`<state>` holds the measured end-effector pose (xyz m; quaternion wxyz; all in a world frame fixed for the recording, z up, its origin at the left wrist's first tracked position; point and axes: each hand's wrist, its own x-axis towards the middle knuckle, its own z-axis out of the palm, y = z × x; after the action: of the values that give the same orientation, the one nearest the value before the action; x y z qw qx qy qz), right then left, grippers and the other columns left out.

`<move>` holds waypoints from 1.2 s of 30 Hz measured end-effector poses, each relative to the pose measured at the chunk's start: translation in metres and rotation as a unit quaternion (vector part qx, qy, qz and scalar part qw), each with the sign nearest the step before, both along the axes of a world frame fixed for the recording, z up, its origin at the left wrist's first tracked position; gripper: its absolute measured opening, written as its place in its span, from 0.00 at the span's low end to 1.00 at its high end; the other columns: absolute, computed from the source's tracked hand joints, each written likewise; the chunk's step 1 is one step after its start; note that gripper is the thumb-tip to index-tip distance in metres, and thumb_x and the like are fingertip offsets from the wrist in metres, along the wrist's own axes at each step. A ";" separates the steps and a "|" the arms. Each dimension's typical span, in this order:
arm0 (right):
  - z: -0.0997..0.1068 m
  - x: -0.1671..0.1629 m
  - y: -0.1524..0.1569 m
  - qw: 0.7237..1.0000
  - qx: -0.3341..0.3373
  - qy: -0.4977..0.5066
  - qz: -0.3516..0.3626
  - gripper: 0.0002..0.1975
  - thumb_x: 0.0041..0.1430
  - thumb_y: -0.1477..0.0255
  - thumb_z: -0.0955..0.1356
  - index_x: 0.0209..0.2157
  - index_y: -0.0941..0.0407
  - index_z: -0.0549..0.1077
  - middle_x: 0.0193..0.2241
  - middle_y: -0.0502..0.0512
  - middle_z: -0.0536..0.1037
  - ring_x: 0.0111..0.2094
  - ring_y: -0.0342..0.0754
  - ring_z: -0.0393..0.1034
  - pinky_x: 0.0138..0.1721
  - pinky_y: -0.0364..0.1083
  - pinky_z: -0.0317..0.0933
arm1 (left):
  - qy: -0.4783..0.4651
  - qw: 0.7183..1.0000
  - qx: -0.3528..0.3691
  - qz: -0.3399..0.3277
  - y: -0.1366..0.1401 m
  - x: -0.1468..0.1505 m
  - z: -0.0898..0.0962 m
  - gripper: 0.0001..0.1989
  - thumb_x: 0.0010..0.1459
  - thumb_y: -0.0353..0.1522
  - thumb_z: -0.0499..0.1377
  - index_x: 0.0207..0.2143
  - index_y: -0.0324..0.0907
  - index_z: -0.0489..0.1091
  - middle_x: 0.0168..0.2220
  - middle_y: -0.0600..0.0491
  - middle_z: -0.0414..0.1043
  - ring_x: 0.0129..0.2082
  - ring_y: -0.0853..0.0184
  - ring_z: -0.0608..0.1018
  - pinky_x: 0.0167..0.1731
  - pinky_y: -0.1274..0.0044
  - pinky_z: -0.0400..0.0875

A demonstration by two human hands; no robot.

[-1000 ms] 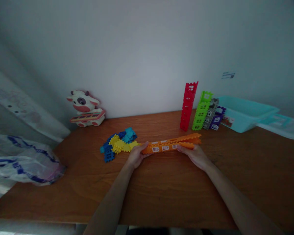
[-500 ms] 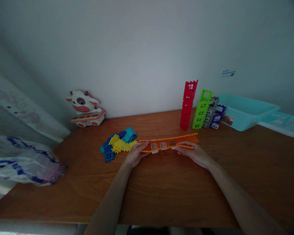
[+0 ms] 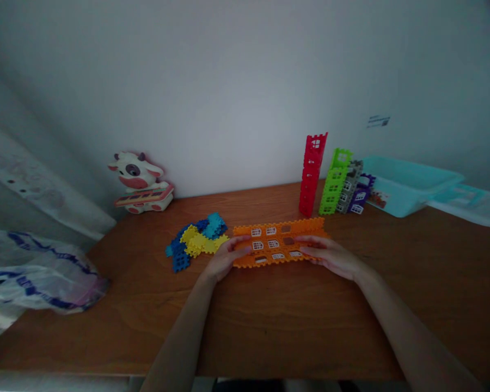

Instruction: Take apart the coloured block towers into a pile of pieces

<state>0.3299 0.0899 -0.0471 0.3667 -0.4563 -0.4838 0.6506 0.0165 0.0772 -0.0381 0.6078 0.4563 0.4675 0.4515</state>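
Note:
Near the middle of the table, both hands grip a long orange building-block panel [image 3: 278,244]. It is made of joined toothed tiles, several with white window pieces, and is folded into rows. My left hand [image 3: 224,258] holds its left end, fingers over the upper side. At the right end, my right hand [image 3: 329,254] has its fingers across the tiles; the thumb is partly hidden. Just left of the panel lie yellow toothed tiles [image 3: 198,242] on top of blue tiles [image 3: 181,260].
Behind to the right stand a red tower [image 3: 311,177], a green one [image 3: 335,182], a grey one [image 3: 346,190] and a purple one [image 3: 360,197]. A turquoise bin [image 3: 412,182] is beside them. A cow toy [image 3: 141,179] and plastic bag [image 3: 44,272] are left.
The orange panel's near wall has swung outward and down, so its window pieces face up more openly. Both hands keep hold at the ends.

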 end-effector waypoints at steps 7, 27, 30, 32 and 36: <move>0.001 0.002 0.000 0.958 0.079 -0.256 -0.098 0.33 0.47 0.47 0.74 0.49 0.54 0.75 0.26 0.55 0.81 0.20 0.49 0.70 0.24 0.49 0.63 | 0.324 0.929 0.173 0.040 -0.002 0.003 -0.007 0.19 0.53 0.42 0.67 0.45 0.44 0.76 0.27 0.56 0.72 0.25 0.66 0.70 0.29 0.77 0.61; -0.029 -0.013 0.004 0.710 0.447 -0.537 -0.083 0.24 0.69 0.57 0.59 0.55 0.57 0.71 0.57 0.69 0.70 0.59 0.63 0.65 0.57 0.60 0.60 | 0.430 0.801 0.411 -0.059 -0.008 0.026 -0.022 0.23 0.66 0.37 0.56 0.62 0.46 0.64 0.65 0.45 0.62 0.68 0.54 0.60 0.67 0.55 0.52; -0.032 -0.014 0.003 0.713 0.456 -0.531 -0.042 0.23 0.69 0.56 0.61 0.56 0.55 0.71 0.55 0.66 0.73 0.55 0.62 0.68 0.56 0.61 0.61 | 0.517 0.728 0.443 -0.082 -0.009 0.025 -0.028 0.25 0.67 0.39 0.54 0.65 0.43 0.58 0.70 0.43 0.53 0.72 0.53 0.51 0.68 0.51 0.49; -0.027 -0.014 0.000 0.721 0.448 -0.527 -0.036 0.22 0.67 0.54 0.63 0.52 0.54 0.75 0.50 0.64 0.75 0.50 0.61 0.71 0.52 0.61 0.64 | 0.541 0.708 0.447 -0.085 -0.010 0.023 -0.028 0.27 0.66 0.41 0.54 0.64 0.43 0.59 0.70 0.42 0.51 0.72 0.52 0.50 0.68 0.51 0.50; -0.016 -0.017 -0.004 0.733 0.452 -0.508 -0.036 0.17 0.62 0.55 0.69 0.40 0.53 0.79 0.40 0.60 0.75 0.42 0.58 0.73 0.45 0.57 0.67 | 0.557 0.696 0.445 -0.090 -0.012 0.019 -0.021 0.30 0.62 0.45 0.58 0.63 0.43 0.61 0.70 0.42 0.52 0.71 0.49 0.51 0.68 0.50 0.47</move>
<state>0.3133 0.0856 -0.0628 0.2527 -0.5166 -0.8180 0.0130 0.0353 0.0650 -0.0591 -0.0002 0.8813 0.4216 0.2135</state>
